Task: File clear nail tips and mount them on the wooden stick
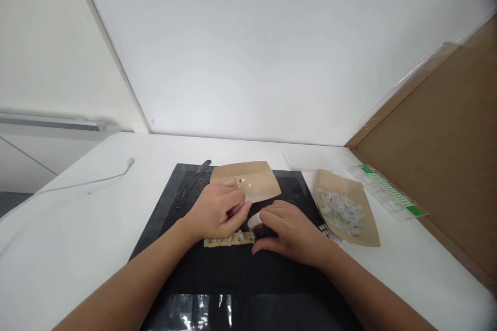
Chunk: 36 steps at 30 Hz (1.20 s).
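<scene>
While the left hand (221,209) bends over the near left corner of a brown paper tray (267,178), its thumb and forefinger lie close together; I cannot tell whether they pinch anything. The right hand (289,230), with a white wrap (254,220) on its forefinger, has thumb and forefinger spread about the right end of a yellow strip (224,242); whether they clamp it I cannot tell. The strip, bearing small greyish pieces, lies on the black mat (229,269), below the left hand. A dark file (194,183) rests near the mat's far left corner. Beside the mat's right edge, a second paper tray (370,227) holds a heap of translucent pieces (341,209). A green-marked clear case (388,191) lies by the worktop's (77,217) right edge.
</scene>
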Tool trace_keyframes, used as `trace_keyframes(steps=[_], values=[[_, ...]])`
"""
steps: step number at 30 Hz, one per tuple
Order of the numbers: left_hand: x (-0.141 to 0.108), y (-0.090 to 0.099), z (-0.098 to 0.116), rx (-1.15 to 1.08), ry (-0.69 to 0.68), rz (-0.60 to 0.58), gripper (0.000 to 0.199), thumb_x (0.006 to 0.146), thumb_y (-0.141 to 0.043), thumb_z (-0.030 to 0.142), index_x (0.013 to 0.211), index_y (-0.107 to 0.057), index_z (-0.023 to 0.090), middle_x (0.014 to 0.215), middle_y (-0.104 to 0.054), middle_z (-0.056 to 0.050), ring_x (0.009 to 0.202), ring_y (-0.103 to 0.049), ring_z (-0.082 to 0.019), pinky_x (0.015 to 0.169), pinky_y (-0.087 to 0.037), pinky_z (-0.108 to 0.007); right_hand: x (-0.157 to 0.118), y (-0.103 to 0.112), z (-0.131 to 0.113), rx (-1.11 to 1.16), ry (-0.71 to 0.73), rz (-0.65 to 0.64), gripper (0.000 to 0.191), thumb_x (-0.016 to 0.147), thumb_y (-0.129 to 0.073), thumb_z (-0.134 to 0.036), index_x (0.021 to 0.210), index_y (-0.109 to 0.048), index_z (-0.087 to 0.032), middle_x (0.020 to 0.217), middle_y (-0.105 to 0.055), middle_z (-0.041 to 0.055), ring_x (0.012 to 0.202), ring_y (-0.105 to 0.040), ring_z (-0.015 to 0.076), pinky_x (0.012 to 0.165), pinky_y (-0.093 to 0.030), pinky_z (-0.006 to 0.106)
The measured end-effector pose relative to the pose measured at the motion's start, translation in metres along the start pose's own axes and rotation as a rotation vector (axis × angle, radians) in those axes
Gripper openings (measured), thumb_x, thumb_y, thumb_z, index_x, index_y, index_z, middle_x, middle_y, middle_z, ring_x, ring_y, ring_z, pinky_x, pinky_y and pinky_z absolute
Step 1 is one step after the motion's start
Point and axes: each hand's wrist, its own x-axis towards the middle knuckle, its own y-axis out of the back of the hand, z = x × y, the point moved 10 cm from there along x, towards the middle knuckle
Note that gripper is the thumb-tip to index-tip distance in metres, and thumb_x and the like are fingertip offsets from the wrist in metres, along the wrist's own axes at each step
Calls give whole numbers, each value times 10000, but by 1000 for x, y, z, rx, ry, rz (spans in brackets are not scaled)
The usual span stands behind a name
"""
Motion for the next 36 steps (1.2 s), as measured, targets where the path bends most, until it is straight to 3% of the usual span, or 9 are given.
trace_keyframes(steps=[12,19,24,30,33,36], values=[[2,3,2,17,6,14,349,964,-523,179,648,-382,228,570,-431,21,587,-390,-161,584,-339,-319,-2,-4,0,-31,60,-30,448,904,-692,-623,823,-555,-204,794,-629,7,710,-563,162,662,-387,286],[2,3,1,31,13,25,341,966,-522,171,661,-379,224,575,-433,25,588,-377,-154,587,-321,-325,-4,-7,6,77,-34,-78,395,909,-727,-556,998,-598,-194,997,-687,57,928,-648,211,824,-488,322],[1,4,-1,51,40,33,353,979,-507,183,657,-370,221,594,-419,23,592,-408,-147,568,-306,-312,-6,0,4,118,-23,-17,362,899,-761,-505,1021,-611,-200,1046,-711,71,966,-671,219,860,-503,335],[-1,1,-2,84,35,5,340,984,-491,190,656,-407,214,587,-410,33,546,-378,-131,535,-272,-305,-11,4,11,282,-102,68,594,802,-865,-496,1203,-510,-240,1007,-752,-8,813,-678,154,749,-481,281],[-1,-3,3,94,1,-41,305,971,-505,198,670,-457,206,585,-440,29,544,-397,-134,524,-269,-295,-11,3,16,301,-116,101,416,883,-799,-466,1084,-507,-248,897,-758,-27,715,-657,144,668,-447,274],[-1,-10,9,61,-38,-128,256,965,-607,338,762,-548,193,610,-496,31,579,-462,-139,548,-331,-275,-12,1,32,322,-228,117,216,1019,-620,-377,963,-461,-243,756,-724,-22,621,-635,143,608,-424,278]])
